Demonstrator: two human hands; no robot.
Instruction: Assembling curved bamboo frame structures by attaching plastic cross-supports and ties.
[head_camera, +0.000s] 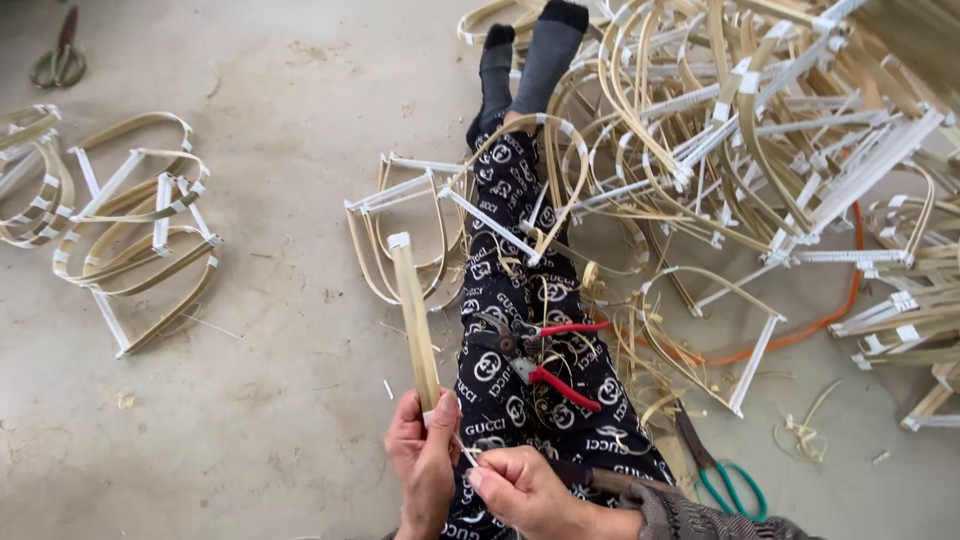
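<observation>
Holding: left hand (424, 462) clamped on pale flat bamboo strip bundle (414, 320)
Pinching: right hand (525, 488) fingers together at bundle's bottom
Lap: red-handled metal pliers (545, 362)

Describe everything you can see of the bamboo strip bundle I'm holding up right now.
The bamboo strip bundle is a flat, pale tan stack of thin slats, standing nearly upright and leaning slightly left. A white band wraps its top end. The left hand grips its lower end, where another white binding shows; the right hand pinches a thin white strand beside it. It rises over the concrete floor, beside the patterned trouser leg.
</observation>
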